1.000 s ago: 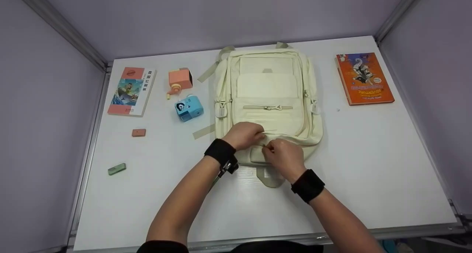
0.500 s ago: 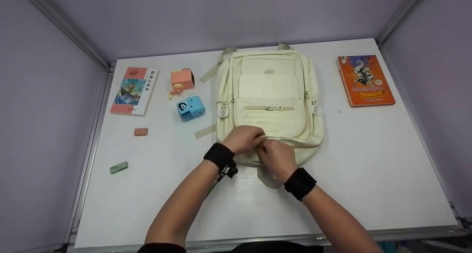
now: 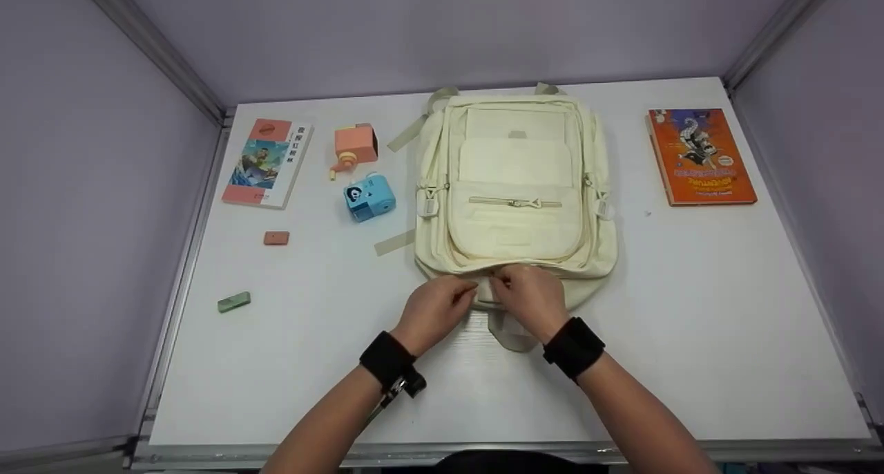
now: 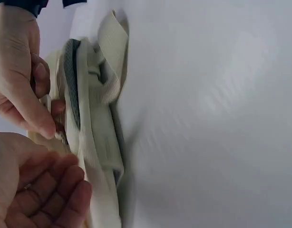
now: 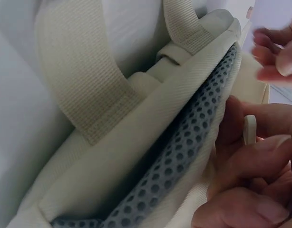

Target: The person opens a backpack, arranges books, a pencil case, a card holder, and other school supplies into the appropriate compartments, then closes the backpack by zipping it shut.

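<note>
A cream backpack (image 3: 514, 163) lies on the white table, front pocket up and its webbing loop (image 3: 510, 336) toward me. My right hand (image 3: 532, 298) is at the backpack's near edge, where it pinches a pale zipper pull (image 5: 249, 129) between thumb and fingers. Beside that hand in the right wrist view, the bag's edge gapes and grey mesh lining (image 5: 184, 142) shows. My left hand (image 3: 429, 311) is just left of it, close to the near edge. Its fingers are loosely curled with nothing visible between them in the left wrist view (image 4: 46, 190).
Left of the backpack lie a book (image 3: 266, 163), a pink box with a crank (image 3: 356, 144), a blue panda-printed box (image 3: 370, 197), a small pink block (image 3: 276, 238) and a green block (image 3: 234, 301). An orange book (image 3: 701, 157) lies to the right. Walls stand around the table (image 3: 690, 363).
My left hand has come off the backpack's front edge and moved toward me and left, apart from the right hand. The right hand stays at the near edge. The head view has shifted slightly.
</note>
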A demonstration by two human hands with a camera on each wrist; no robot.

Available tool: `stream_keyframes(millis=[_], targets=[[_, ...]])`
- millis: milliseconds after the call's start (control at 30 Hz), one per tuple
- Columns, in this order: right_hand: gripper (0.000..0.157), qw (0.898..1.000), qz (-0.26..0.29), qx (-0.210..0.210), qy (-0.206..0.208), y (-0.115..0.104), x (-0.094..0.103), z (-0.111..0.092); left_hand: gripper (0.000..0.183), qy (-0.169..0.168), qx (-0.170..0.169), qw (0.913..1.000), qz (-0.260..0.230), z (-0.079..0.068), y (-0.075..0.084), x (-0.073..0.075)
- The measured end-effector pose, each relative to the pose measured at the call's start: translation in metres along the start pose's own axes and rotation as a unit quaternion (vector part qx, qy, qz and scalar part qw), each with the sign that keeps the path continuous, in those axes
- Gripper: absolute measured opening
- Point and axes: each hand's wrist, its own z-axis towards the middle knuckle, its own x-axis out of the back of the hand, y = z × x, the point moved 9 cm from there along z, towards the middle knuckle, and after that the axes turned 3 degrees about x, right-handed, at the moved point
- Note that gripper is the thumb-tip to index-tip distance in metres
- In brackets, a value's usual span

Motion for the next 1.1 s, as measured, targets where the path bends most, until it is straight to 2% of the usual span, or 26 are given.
stream_keyframes(millis=[133, 233, 300, 400, 500, 567, 633, 700, 767, 833, 900, 1033, 1100], targets=[[0.031, 1.0, 0.007, -0.001, -0.013, 0.0, -0.003, -0.002, 0.018, -0.005, 0.038, 0.9963, -0.076, 0.007, 0.0, -0.009], [0.018, 1.0, 0.018, -0.001, -0.025, -0.001, -0.007, -0.004, 0.01, -0.003, 0.047, 0.9955, -0.082, 0.009, 0.002, -0.012], [0.012, 0.999, 0.036, 0.0, -0.035, -0.002, -0.01, -0.005, 0.018, -0.004, 0.046, 0.9956, -0.081, 0.009, 0.004, -0.015], [0.02, 0.996, 0.071, 0.0, -0.061, -0.004, -0.013, -0.006, 0.029, -0.003, 0.041, 0.9961, -0.078, 0.009, 0.005, -0.017], [0.027, 0.99, 0.108, -0.017, -0.089, -0.003, -0.015, -0.008, 0.024, 0.007, 0.038, 0.9962, -0.079, 0.009, 0.005, -0.019], [0.03, 0.989, 0.117, -0.02, -0.089, -0.004, -0.011, -0.01, 0.02, 0.017, 0.041, 0.9957, -0.081, 0.009, 0.003, -0.018], [0.029, 0.993, 0.104, 0.005, -0.061, -0.006, -0.002, -0.01, 0.018, 0.028, 0.049, 0.9953, -0.078, 0.009, 0.002, -0.017], [0.025, 0.996, 0.065, 0.056, -0.008, -0.011, 0.01, -0.009, 0.017, 0.039, 0.053, 0.9954, -0.069, 0.009, 0.002, -0.016], [0.022, 0.994, 0.012, 0.101, 0.048, -0.015, 0.022, -0.008, 0.015, 0.049, 0.053, 0.9959, -0.055, 0.009, 0.003, -0.014], [0.023, 0.989, -0.031, 0.126, 0.077, -0.013, 0.026, -0.005, 0.014, 0.06, 0.049, 0.9964, -0.035, 0.01, 0.004, -0.012], [0.023, 0.989, -0.047, 0.124, 0.069, -0.008, 0.024, 0.001, 0.012, 0.069, 0.041, 0.9967, -0.008, 0.011, 0.007, -0.01], [0.015, 0.994, -0.053, 0.089, 0.017, 0.005, 0.014, 0.011, 0.004, 0.069, 0.032, 0.9959, 0.049, 0.015, 0.008, -0.01], [0.019, 0.995, -0.059, 0.083, 0.006, 0.006, 0.011, 0.015, 0.006, 0.068, 0.027, 0.994, 0.081, 0.018, 0.009, -0.01]])
